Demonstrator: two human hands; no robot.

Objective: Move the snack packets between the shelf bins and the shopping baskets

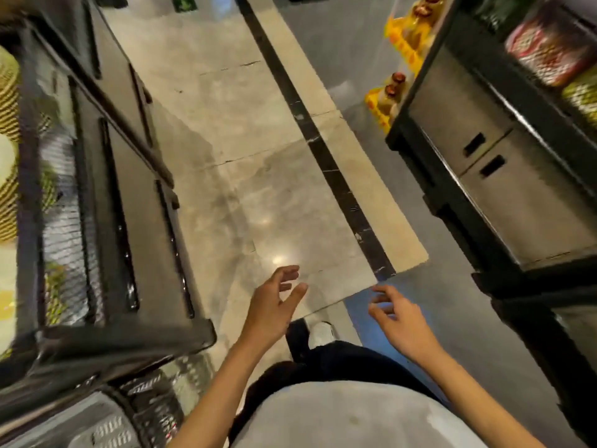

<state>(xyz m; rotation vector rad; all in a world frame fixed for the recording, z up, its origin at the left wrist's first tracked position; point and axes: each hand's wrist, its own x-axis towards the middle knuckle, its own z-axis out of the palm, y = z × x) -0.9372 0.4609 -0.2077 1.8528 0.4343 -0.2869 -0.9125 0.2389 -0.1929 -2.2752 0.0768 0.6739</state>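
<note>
While both hands hang over the aisle floor [258, 156], I log counts first. Hands: two. The left hand [274, 305] and the right hand [399, 321] are empty, fingers spread and loosely curled, touching nothing and well apart from each other.

Shelf units: two. The left shelf unit [129, 195] is dark, with one mesh bin [64, 221] along its outer side. The right shelf unit [484, 176] has two grey cabinet doors, each with one slot handle [474, 144], so two slots.

Snack packets: on the right unit's upper level I count one red-and-white packet [546, 50] and one green packet [583, 95] just below it, both cut by the frame edge. Greenish packets show through the mesh on the left; smeared, count not readable.

Beyond the right unit, one yellow display [403, 46] carries brown-capped bottles [397, 80]; I make out four, blur permitting.

One white shoe [321, 333] shows between the forearms.

Bottom left, a grey object with black mesh [106, 425] is cropped and blurred; I cannot tell whether it is a basket.
</note>
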